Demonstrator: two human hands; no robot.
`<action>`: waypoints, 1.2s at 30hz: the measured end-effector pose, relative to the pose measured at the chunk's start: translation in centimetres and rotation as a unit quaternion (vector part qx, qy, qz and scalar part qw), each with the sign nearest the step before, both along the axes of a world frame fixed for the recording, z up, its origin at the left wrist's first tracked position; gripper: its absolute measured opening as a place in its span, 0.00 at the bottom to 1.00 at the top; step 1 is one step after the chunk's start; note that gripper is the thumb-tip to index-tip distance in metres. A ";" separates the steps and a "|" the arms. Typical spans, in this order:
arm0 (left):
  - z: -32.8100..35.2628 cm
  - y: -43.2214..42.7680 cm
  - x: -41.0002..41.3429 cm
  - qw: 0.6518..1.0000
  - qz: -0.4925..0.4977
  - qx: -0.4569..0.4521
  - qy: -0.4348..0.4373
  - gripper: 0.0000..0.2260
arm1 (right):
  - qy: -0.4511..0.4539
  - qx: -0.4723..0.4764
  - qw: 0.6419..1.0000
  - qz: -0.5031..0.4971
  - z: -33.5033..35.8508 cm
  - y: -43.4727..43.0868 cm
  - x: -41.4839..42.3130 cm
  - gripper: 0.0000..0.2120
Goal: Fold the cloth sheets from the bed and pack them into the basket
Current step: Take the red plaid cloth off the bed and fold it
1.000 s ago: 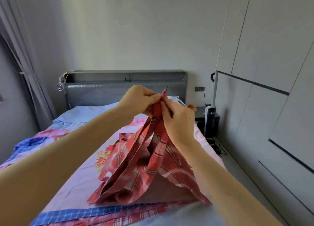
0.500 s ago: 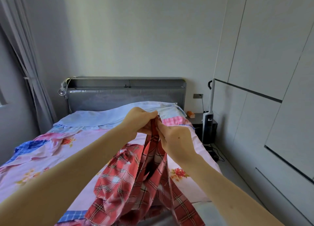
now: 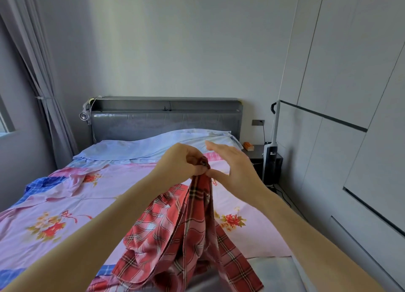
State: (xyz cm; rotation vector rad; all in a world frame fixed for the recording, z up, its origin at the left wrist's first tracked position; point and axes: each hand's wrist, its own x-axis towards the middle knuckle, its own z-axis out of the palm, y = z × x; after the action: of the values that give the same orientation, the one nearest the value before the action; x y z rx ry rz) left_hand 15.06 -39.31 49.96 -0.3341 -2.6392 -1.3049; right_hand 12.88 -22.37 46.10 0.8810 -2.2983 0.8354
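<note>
Red plaid cotton sheet [image 3: 186,232] hangs lengthwise downward over the bed's foot edge, bunched in left hand [image 3: 182,162]; right hand [image 3: 232,166] fingers spread.

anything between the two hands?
Head view: only the gathered top of the red plaid cloth; left hand grips it, right hand open beside it.

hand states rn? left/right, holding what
Left hand: closed, gripping the bunched top of the red plaid cloth.
Right hand: open, fingers straight; thumb touches the cloth, not gripping.
</note>
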 end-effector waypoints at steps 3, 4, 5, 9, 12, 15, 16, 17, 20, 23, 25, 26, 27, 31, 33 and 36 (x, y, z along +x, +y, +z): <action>1.4 -0.7 1.7 0.997 -0.037 -0.059 0.025 0.06 | -0.143 0.028 0.981 0.128 2.7 -0.3 1.0 0.20; 1.9 -0.9 2.2 0.996 -0.047 -0.075 0.030 0.06 | -0.169 0.026 0.974 0.150 3.2 -0.6 1.2 0.18; 2.5 -1.1 2.7 0.994 -0.052 -0.091 0.039 0.05 | -0.196 0.013 0.966 0.170 3.6 -0.8 1.5 0.16; 4.3 -2.1 3.3 0.992 -0.035 -0.077 0.090 0.08 | -0.269 -0.087 0.930 0.237 4.6 -2.1 1.7 0.11; 3.8 -2.9 3.5 0.992 -0.028 0.018 0.122 0.13 | -0.271 -0.145 0.920 0.245 5.6 -2.8 1.7 0.05; 1.9 -3.3 3.4 0.981 -0.005 0.120 0.153 0.15 | -0.234 -0.182 0.924 0.242 5.9 -3.8 1.8 0.05; 1.0 -3.5 3.4 0.976 0.013 0.137 0.167 0.15 | -0.224 -0.196 0.925 0.236 5.8 -4.3 1.8 0.05; 0.2 -3.6 3.4 0.972 0.033 0.152 0.175 0.15 | -0.217 -0.219 0.924 0.228 5.8 -4.8 1.7 0.04; -2.7 -3.8 3.1 0.962 0.089 0.188 0.179 0.15 | -0.206 -0.294 0.909 0.212 6.2 -5.8 1.1 0.07; -5.7 -3.7 2.6 0.957 0.134 0.184 0.179 0.15 | -0.191 -0.306 0.909 0.211 7.0 -6.2 0.8 0.09; -7.4 -3.6 2.4 0.955 0.167 0.158 0.187 0.18 | -0.181 -0.304 0.910 0.217 7.5 -6.3 0.6 0.10; -8.4 -3.6 2.2 0.953 0.181 0.144 0.194 0.19 | -0.178 -0.305 0.909 0.221 7.7 -6.3 0.5 0.10; -9.3 -3.5 2.1 0.953 0.191 0.128 0.198 0.20 | -0.178 -0.312 0.905 0.228 7.9 -6.2 0.4 0.10; -12.9 -3.8 1.6 0.947 0.208 0.099 0.223 0.12 | -0.183 -0.354 0.880 0.258 9.3 -5.6 0.3 0.02; -14.3 -4.2 1.2 0.945 0.208 0.076 0.240 0.13 | -0.184 -0.372 0.870 0.265 10.2 -5.1 0.5 0.05; -15.8 -4.8 0.4 0.955 0.189 0.065 0.221 0.12 | -0.178 -0.386 0.865 0.267 11.0 -4.3 0.5 0.03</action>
State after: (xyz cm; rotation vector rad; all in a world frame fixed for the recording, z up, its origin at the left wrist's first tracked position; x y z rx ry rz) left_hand 15.49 -44.10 34.14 -0.0799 -2.1011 -1.1152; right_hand 13.43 -26.63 57.08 1.0238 -1.6869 2.1180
